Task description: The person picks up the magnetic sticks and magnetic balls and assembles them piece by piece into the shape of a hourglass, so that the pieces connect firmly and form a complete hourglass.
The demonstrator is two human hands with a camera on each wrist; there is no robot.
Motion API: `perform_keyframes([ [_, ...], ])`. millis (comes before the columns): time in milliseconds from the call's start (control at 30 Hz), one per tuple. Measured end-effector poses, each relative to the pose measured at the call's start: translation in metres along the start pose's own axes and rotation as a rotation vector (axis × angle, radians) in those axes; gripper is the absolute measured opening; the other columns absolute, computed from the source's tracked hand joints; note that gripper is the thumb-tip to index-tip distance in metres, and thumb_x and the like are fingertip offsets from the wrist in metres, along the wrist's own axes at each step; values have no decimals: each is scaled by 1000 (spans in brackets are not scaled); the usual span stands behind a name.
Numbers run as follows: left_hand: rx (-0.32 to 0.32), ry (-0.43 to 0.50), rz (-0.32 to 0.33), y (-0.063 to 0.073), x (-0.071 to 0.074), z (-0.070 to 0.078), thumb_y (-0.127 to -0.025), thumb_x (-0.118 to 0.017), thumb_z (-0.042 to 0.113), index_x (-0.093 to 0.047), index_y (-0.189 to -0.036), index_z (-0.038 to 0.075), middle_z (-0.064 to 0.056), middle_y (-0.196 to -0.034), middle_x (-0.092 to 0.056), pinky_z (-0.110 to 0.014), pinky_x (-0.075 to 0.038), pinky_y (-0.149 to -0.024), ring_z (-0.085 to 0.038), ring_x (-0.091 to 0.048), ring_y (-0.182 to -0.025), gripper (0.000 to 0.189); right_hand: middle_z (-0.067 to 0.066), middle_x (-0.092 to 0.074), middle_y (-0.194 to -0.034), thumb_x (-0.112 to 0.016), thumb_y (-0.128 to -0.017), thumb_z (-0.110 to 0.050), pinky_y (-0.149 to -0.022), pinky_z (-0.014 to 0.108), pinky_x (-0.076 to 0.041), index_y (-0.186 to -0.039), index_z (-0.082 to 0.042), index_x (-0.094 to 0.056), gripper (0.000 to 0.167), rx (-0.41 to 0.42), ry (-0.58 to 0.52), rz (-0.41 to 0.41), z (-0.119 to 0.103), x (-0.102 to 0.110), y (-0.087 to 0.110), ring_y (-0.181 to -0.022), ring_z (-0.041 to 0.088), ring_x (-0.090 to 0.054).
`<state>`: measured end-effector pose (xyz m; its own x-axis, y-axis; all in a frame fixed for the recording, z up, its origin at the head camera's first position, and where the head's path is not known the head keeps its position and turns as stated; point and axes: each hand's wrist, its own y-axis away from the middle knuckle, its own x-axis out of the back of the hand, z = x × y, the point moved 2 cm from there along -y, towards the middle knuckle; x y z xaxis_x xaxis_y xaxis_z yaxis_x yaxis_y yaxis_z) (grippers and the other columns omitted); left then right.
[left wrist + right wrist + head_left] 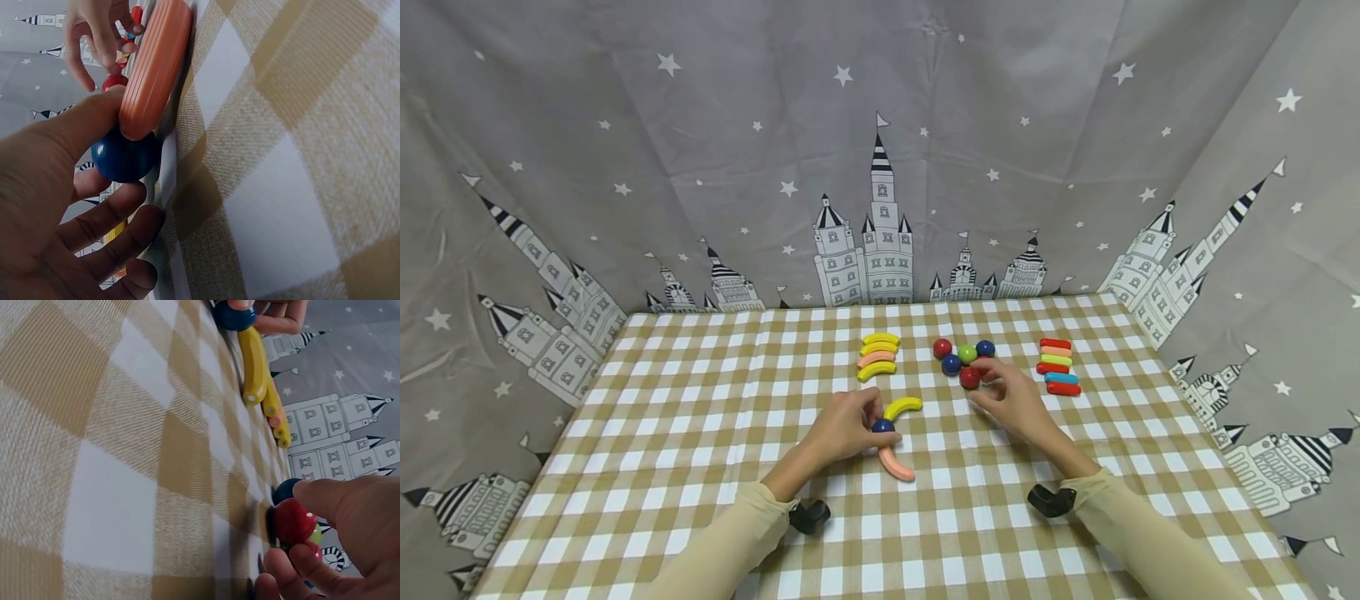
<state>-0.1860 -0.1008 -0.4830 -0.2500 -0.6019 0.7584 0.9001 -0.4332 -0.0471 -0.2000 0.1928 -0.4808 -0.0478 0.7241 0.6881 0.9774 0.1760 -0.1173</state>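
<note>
A grey curtain (760,92) printed with castles and stars hangs behind a brown-and-white checked cloth (662,433). On the cloth, the left hand (841,425) pinches a dark blue ball (882,426) between thumb and fingers. From this held ball, a yellow curved piece (904,407) stretches away from the person and bends right, while an orange curved piece (895,465) runs back toward the person, also bending right; one end of each lies right by the ball, though contact is hard to tell.

The relation that seems to count most is with a red ball (969,378): it sits to the right of the held ball and farther from the person, at the near edge of a cluster of balls (967,354). Being round, it has no long axis to line up with. The right hand (1017,407) is by far the nearer, on the side away from the held ball, thumb and fingers curved about the red ball; whether they grip it, I cannot tell. Beyond the held ball lies a row of curved pieces (876,358); well to its right, a row of coloured sticks (1062,378).
</note>
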Motion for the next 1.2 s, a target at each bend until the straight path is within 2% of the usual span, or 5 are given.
perform_keyframes([
  [200,-32,-22,-6,0,0,-1,-76,-90,44,-56,-86,20,6,-73,-58,-23,-36,-55,-7,-48,-63,42,13,-69,-115,-79,-91,-17,-78,38,-52,-141,-12,-59,54,-26,59,-11,2,-4,-2,-88,24,-61],
  [367,-50,-25,3,-1,-1,0,-80,-88,45,-57,-90,20,7,-74,-59,-24,-38,-55,-7,-49,-62,42,10,-70,-112,-80,-91,-20,-77,36,-48,-135,-14,-62,48,-34,85,-14,2,-4,-2,-87,23,-58],
  [733,-63,16,153,-5,-5,0,-90,-80,38,-64,-102,12,-1,-94,-67,-28,-47,-65,-17,-59,-73,33,6,-70,-111,-78,-94,-19,-73,35,-46,-116,-19,-61,28,-65,36,-11,0,-11,-4,-84,23,-56],
  [900,-74,43,162,-9,-6,3,-90,-81,30,-66,-103,10,-2,-96,-70,-29,-49,-66,-20,-62,-74,28,6,-70,-109,-76,-95,-17,-73,35,-46,-112,-19,-60,24,-62,45,10,0,-12,-6,-83,23,-56],
  [1200,-92,13,128,-20,-9,8,-89,-82,23,-71,-111,7,0,-92,-71,-30,-50,-68,-13,-59,-70,29,10,-67,-111,-76,-93,-16,-73,33,-46,-131,-9,-62,41,-78,46,-7,1,-11,-4,-86,23,-56],
])
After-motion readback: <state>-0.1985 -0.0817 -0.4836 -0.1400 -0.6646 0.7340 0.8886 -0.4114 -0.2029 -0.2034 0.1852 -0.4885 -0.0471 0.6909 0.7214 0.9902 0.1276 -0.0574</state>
